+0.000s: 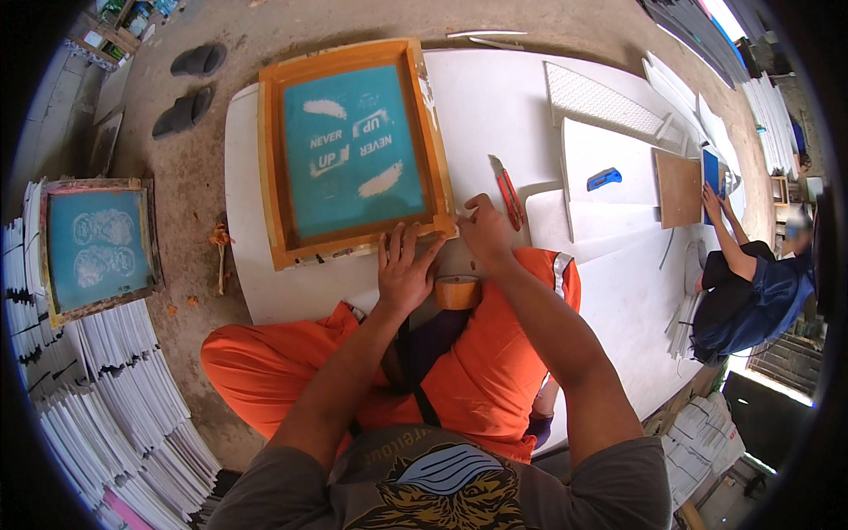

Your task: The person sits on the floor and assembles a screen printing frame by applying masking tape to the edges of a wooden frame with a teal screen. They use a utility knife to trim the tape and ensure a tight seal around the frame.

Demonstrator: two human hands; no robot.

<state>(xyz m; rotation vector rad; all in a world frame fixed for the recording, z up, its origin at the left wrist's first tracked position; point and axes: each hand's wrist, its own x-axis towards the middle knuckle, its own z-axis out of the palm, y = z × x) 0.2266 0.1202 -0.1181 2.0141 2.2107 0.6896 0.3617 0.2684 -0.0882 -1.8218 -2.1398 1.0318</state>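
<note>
A screen-printing frame (358, 150) with a teal mesh lies on the white board before me, its wooden rim covered with brown tape. White stencil lettering and patches show on the mesh. My left hand (406, 269) rests on the near rim, fingers extended and slightly apart. At the near right corner my right hand (486, 231) is closed, its fingertips bent together against the corner; anything between them is hidden. A roll of brown packing tape (458, 292) sits between my orange-clad legs, just below my hands. Right of the frame lies a red cutter knife (508, 194).
A blue cutter (605, 179) lies on a white panel to the right. Beyond it a person (751, 283) sits handling a blue item beside a brown board (678, 189). Another teal screen (99, 247) leans on stacked white sheets (132, 380) at left. Dark slippers (183, 112) lie on the floor.
</note>
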